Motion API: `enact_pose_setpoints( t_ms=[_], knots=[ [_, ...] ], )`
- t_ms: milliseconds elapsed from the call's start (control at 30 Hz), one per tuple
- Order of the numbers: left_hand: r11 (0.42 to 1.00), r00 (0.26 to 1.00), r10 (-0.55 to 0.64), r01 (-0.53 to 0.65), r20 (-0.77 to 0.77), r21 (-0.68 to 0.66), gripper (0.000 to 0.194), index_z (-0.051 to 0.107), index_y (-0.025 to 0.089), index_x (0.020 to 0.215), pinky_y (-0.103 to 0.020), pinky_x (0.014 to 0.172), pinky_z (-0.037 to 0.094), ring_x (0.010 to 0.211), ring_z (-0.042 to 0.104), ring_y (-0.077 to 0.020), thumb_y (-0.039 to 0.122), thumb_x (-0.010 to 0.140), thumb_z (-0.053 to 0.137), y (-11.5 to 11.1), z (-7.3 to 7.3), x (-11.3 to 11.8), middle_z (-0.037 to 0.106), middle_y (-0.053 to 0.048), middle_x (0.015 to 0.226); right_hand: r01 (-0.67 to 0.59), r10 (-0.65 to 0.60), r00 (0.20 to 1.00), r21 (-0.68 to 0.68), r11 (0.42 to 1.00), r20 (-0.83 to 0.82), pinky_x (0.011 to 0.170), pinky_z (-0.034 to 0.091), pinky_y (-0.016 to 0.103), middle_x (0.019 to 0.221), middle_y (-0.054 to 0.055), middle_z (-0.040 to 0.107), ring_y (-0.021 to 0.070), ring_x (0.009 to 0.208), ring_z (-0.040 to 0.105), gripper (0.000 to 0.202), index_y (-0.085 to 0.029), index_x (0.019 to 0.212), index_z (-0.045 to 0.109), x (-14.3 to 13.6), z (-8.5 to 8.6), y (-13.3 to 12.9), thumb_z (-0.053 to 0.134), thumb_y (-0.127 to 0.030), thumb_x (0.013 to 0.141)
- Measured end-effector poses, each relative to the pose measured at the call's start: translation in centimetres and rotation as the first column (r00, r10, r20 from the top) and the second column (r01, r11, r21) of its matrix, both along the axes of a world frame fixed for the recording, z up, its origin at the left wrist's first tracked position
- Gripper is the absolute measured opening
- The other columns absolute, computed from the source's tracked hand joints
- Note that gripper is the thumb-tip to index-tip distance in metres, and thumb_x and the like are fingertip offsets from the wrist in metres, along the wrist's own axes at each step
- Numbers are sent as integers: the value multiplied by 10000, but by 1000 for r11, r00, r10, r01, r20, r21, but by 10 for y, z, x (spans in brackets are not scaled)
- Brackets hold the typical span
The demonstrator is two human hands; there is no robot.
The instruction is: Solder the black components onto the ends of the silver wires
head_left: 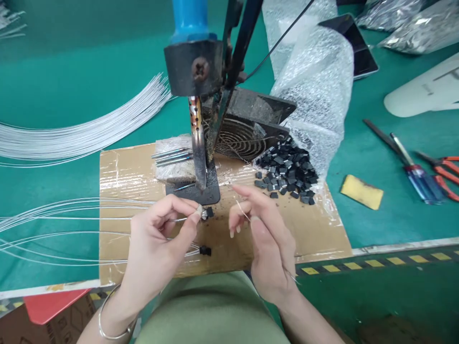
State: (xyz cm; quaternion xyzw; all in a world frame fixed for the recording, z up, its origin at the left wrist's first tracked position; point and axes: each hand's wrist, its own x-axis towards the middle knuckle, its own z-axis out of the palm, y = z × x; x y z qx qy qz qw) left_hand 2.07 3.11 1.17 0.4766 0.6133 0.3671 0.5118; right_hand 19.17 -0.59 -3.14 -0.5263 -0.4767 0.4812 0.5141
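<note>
My left hand (161, 239) pinches the end of a white wire between thumb and fingertips. Just past the fingertips is a small black connector (210, 212), with a silvery part beside it. A second black connector (205, 251), joined to white wires (118, 234), lies on the cardboard below. My right hand (267, 239) is half curled around a thin, pale wire (243, 210) that looks like solder; one end sticks out by the fingers, another near the wrist. Between and above the hands, a soldering iron (199, 148) points tip down over a dark metal plate (213, 191).
Cardboard (118, 179) covers the work spot. Loose black connectors (290, 167) are heaped at right, beside bubble wrap (315, 91) and a fan (240, 138). A white wire bundle (118, 124) lies left. A yellow sponge (362, 192), screwdriver (425, 184) and orange-handled pliers (444, 169) are at far right.
</note>
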Motion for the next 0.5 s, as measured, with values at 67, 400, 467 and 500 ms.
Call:
enact_pose_setpoints(
  t_ms=[67,400,467,500],
  knots=[
    [1000,1000,2,-2,2,0,109,741,192,771,-205,729,566,807,741,-141,142,861,779,1,0,0,799,-23,868,8,-7,1000,-29,1000,24,684,479,334,771,-30,679,178,694,576,386,-342,1464,537,1,2,0,411,-259,1110],
    [999,999,-28,28,-23,17,131,742,200,778,-190,701,537,767,712,-112,116,877,754,9,2,-1,788,3,858,-45,44,998,25,999,39,833,514,343,973,30,656,183,893,624,195,-232,847,589,8,12,11,596,-176,1033],
    [999,999,-31,31,-22,11,126,741,201,783,-192,710,532,771,705,-112,122,879,756,10,1,-1,787,4,861,-45,44,999,37,998,3,988,524,395,1152,51,707,221,1081,668,164,-240,863,624,5,13,15,654,-158,1002],
    [999,999,-33,33,-25,8,124,741,201,782,-193,696,523,759,695,-109,130,882,759,10,1,-1,784,6,859,-40,41,999,34,999,-11,1040,518,421,1206,56,720,236,1144,676,164,-243,859,636,3,14,16,673,-152,991]
  ],
)
